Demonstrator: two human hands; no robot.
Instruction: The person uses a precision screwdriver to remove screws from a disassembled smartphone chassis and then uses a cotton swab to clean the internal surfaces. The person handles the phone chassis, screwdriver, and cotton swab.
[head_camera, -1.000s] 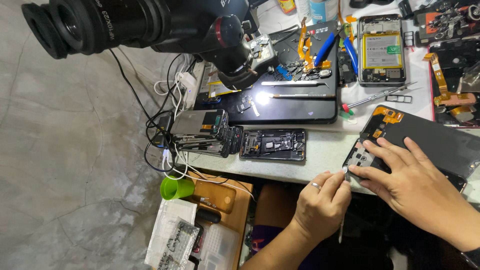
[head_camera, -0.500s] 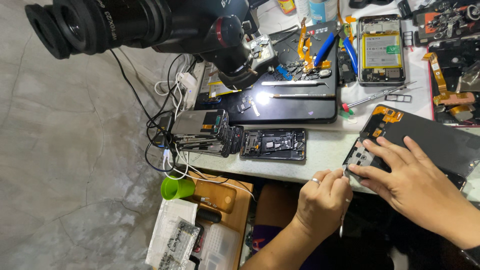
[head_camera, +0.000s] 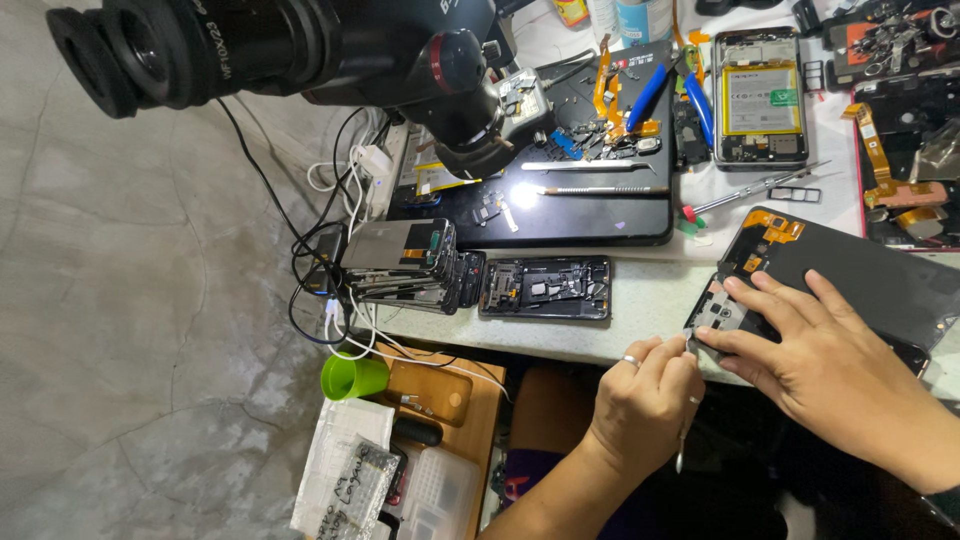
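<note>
Hands: left (head_camera: 645, 405) clamped on thin metal tool (head_camera: 683, 440), right (head_camera: 820, 365) flat, fingers spread, on opened phone (head_camera: 830, 275).

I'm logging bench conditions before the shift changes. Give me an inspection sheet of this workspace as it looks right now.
Surface: white bench, crowded, black mat under the microscope.
Job's things: opened phone at the bench edge, pinned by the right hand; thin metal tool in the left hand, tip at the phone's corner.
Clutter: stacked phone frames, a bare frame, battery-exposed phone, tweezers, loose parts.
Grips: both hands engaged.
Cables: black and white tangle off the bench's left end.
Surroundings: green cup, wooden drawer, grey floor.
</note>
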